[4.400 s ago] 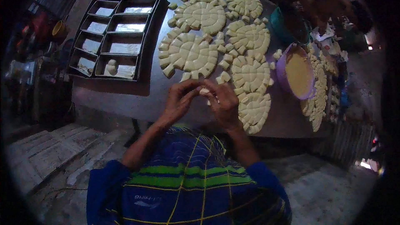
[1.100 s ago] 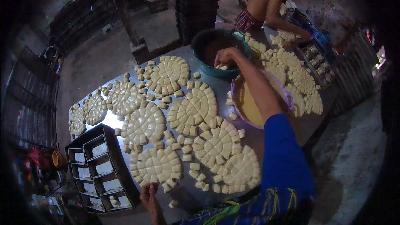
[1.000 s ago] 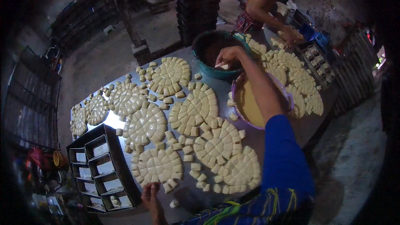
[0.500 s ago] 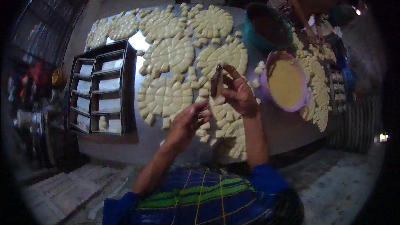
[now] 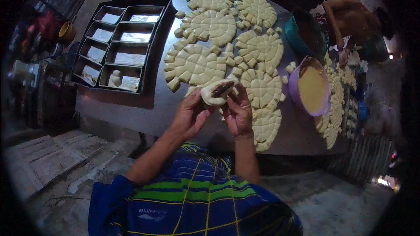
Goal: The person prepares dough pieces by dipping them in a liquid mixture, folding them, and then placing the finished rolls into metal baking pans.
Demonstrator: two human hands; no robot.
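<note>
Between both hands I hold a flattened piece of pale dough (image 5: 210, 101) with a dark brown filling (image 5: 222, 88) lying along its middle, uncovered on top. My left hand (image 5: 191, 114) grips the dough's left edge, fingers closed on it. At the right edge, my right hand (image 5: 238, 112) pinches the same piece. Beneath and beyond the hands, large rounds of dough cut into segments (image 5: 196, 64) cover much of the metal table (image 5: 144, 109). Small loose dough pieces (image 5: 229, 49) lie between the rounds.
A black metal pan with compartments (image 5: 118, 48) stands at left; a small dough lump (image 5: 115, 78) sits in a near compartment. At right are a purple basin (image 5: 294, 88) of yellowish contents and a teal basin (image 5: 289, 29). Another person (image 5: 352, 19) bends over the table's far right side.
The dough with the dark filling was held up edge-on in my right hand; now it lies flatter, filling upward. My left hand has come from beside it onto its edge. The view has shifted.
</note>
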